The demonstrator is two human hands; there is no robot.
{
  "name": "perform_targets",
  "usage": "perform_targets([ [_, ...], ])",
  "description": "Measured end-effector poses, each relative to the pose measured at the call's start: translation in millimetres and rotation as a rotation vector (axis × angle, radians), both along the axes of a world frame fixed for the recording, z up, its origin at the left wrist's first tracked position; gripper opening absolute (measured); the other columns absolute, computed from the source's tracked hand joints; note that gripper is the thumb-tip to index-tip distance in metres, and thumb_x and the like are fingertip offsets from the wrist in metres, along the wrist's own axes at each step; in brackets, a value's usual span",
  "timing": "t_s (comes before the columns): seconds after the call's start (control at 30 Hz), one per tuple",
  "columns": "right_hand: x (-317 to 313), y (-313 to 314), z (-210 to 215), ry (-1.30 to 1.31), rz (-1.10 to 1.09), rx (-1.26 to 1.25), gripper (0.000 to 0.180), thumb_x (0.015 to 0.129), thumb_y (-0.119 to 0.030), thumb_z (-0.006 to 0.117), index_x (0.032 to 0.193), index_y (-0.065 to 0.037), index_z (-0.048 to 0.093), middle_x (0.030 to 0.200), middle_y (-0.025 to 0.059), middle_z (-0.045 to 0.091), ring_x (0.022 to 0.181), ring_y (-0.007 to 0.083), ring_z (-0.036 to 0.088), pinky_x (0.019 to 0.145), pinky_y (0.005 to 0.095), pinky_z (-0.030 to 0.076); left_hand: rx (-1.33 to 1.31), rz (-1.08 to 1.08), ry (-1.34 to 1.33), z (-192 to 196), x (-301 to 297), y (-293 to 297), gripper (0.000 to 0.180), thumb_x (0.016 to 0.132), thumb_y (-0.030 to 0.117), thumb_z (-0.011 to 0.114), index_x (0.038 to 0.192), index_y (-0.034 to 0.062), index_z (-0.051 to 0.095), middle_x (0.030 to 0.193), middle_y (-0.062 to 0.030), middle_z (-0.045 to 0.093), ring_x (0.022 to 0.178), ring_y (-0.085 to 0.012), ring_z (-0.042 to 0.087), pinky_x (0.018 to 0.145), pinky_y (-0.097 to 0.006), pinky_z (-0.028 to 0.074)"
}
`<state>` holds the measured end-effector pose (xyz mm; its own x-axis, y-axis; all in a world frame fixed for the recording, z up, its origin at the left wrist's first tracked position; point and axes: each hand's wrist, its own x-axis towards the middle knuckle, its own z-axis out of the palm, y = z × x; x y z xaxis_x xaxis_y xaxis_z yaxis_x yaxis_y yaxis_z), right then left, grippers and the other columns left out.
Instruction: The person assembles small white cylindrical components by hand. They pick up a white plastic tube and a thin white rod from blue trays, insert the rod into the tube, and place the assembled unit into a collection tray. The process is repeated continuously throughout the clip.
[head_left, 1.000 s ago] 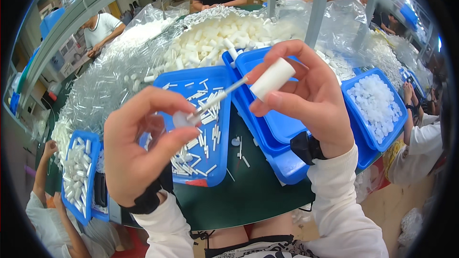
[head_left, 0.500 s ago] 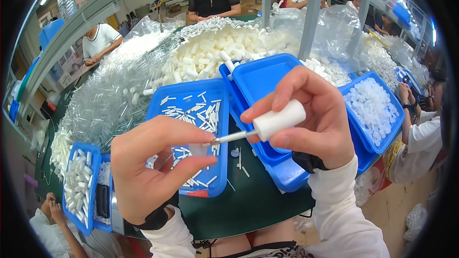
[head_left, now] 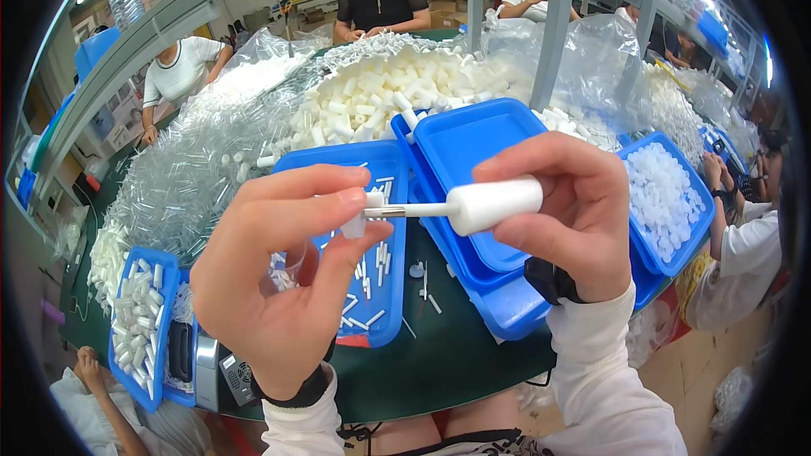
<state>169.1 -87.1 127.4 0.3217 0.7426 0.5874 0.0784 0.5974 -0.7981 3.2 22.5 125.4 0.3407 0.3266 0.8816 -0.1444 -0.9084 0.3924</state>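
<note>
A white cylindrical cap (head_left: 496,205) is pinched between the thumb and fingers of my right hand (head_left: 583,219). From its left end runs a thin white stem (head_left: 424,210) with a metallic-looking tip section, nearly level. My left hand (head_left: 266,262) holds a small translucent white plug (head_left: 356,221) between thumb and fingers at the stem's far end. Whether the tip is inside the plug or just beside it, I cannot tell. Something clear, partly hidden by the fingers, shows in my left palm. Below the hands, a blue tray (head_left: 390,308) holds many short white sticks.
Behind are heaps of white caps (head_left: 372,89) and clear tubes (head_left: 182,165). Blue trays (head_left: 481,139) stand at the centre right; another tray (head_left: 711,218) holds translucent plugs. At left, a tray (head_left: 121,371) contains white pieces. Grey posts (head_left: 553,34) rise behind, with other people around the table.
My left hand has risen, and the plug now shows more clearly between its fingers. The stem has swung from a slant to nearly level. Both hands keep their hold.
</note>
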Motion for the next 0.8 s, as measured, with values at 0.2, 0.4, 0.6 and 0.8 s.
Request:
perform_targets([
  [0.2, 1.7, -2.0, 2.2, -0.045, 0.017, -0.129, 0.024, 0.077, -0.003, 0.064, 0.095, 0.009, 0.056, 0.081, 0.016, 0.063, 0.067, 0.0171, 0.064, 0.056, 0.0252, 0.054, 0.09, -0.098, -0.068, -4.2, 9.2, 7.2, 0.03, 0.066, -0.009, 0.07, 0.093, 0.0006, 0.059, 0.099, -0.0194, 0.061, 0.063, -0.0087, 0.054, 0.05, -0.018, 0.042],
  [0.4, -0.4, 6.9, -3.5, -0.155, -0.085, 0.09, 0.029, 0.071, 0.002, 0.069, 0.096, 0.008, 0.056, 0.09, 0.0153, 0.062, 0.078, 0.0176, 0.064, 0.07, 0.0267, 0.053, -0.593, -0.279, -0.116, -2.7, 11.7, -1.5, 0.033, 0.062, -0.008, 0.074, 0.093, -0.0028, 0.064, 0.087, -0.0124, 0.065, 0.062, -0.0049, 0.053, 0.049, -0.016, 0.036],
  [0.6, 4.1, 2.3, -2.9, -0.269, -0.095, 0.077, 0.034, 0.068, 0.001, 0.073, 0.097, 0.007, 0.056, 0.092, 0.0139, 0.063, 0.083, 0.0178, 0.063, 0.076, 0.027, 0.05, -0.443, -0.282, 0.011, 1.1, 13.3, -3.5, 0.041, 0.062, -0.003, 0.074, 0.1, -0.0013, 0.059, 0.09, -0.0168, 0.066, 0.053, -0.0046, 0.048, 0.05, -0.016, 0.038],
  [0.8, 6.2, -1.7, -2.8, -0.283, -0.09, 0.038, 0.033, 0.066, 0.0, 0.076, 0.093, 0.007, 0.059, 0.088, 0.0128, 0.064, 0.081, 0.017, 0.064, 0.072, 0.026, 0.05, -0.105, -0.208, 0.061, -4.5, 10.5, 2.5, 0.033, 0.062, -0.002, 0.076, 0.092, -0.0014, 0.06, 0.091, -0.0187, 0.066, 0.065, -0.0104, 0.06, 0.052, -0.016, 0.042],
])
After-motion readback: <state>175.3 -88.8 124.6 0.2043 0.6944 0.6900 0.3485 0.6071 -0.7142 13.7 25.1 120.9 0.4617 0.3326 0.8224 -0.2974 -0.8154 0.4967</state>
